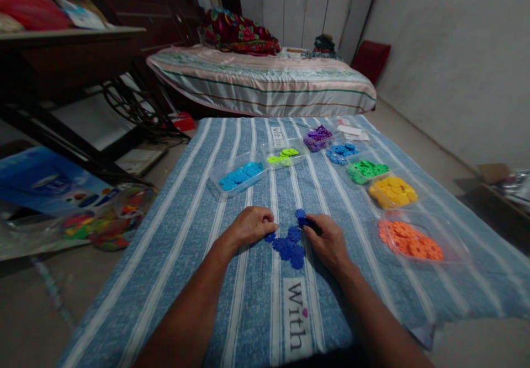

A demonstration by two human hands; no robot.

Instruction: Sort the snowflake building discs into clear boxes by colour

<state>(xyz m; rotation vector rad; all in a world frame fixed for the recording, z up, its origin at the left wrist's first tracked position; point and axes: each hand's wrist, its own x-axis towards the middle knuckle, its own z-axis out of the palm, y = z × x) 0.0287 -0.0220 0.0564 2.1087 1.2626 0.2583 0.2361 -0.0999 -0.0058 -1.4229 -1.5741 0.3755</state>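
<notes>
Several dark blue notched plastic discs (287,248) lie in a loose pile on the striped cloth between my hands. My right hand (329,240) pinches a dark blue notched disc (303,221) just above the pile's right side, and another disc of that colour shows at its far edge. To the left of the pile, my left hand (250,225) is closed, thumb against fingers, at a dark blue disc that shows under the thumb tip. The fingers hide part of that disc.
Clear tubs hold light blue discs (242,176), lime discs (284,156), purple discs (318,138), blue discs (342,153), green discs (366,170), yellow discs (393,191) and orange discs (409,240). A bed (265,78) stands beyond the table; bagged coloured pieces (111,222) are at left.
</notes>
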